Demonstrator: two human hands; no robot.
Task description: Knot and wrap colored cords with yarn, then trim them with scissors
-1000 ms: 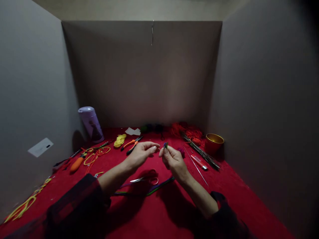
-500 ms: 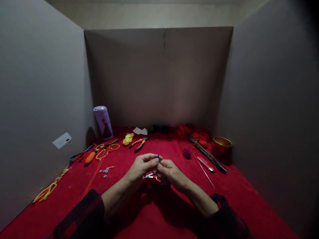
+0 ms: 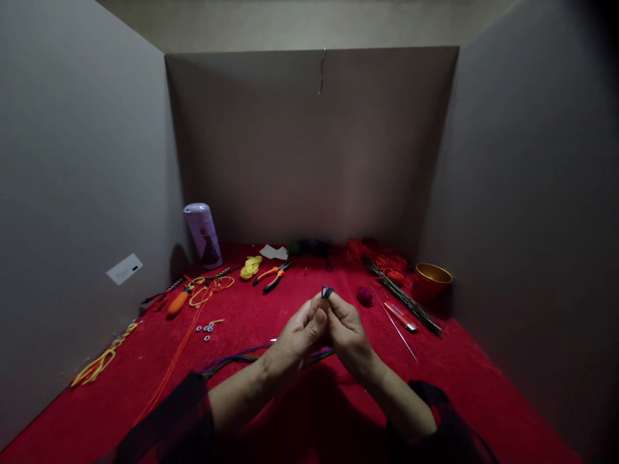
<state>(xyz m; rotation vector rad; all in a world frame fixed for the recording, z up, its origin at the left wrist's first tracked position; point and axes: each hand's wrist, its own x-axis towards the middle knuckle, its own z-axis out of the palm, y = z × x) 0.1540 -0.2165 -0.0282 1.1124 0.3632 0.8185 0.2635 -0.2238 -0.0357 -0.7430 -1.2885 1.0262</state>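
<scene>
Both my left hand [image 3: 305, 327] and my right hand [image 3: 348, 325] are closed around a bundle of thin cords [image 3: 327, 292], pressed together above the red cloth. A small dark blue loop of the cords sticks up past the fingertips. Purple, blue and green strands [image 3: 236, 356] trail out below my hands to the left and pass behind my left forearm. A small bright tip [image 3: 273, 339], perhaps of scissors, shows by my left wrist. The stretch of cord inside the fingers is hidden.
Orange-handled pliers [image 3: 273, 277], yellow cord [image 3: 251, 267] and a purple bottle [image 3: 203, 236] lie or stand behind on the left. Small rings [image 3: 207, 338] lie nearer. To the right are a magenta yarn ball [image 3: 364, 296], a red cutter [image 3: 400, 317], a thin rod [image 3: 395, 325] and a red bowl [image 3: 432, 274].
My hands have moved right and slightly up in view. The cord loop now stands higher above the fingers, and coloured strands show below. The red-handled scissors are now mostly covered.
</scene>
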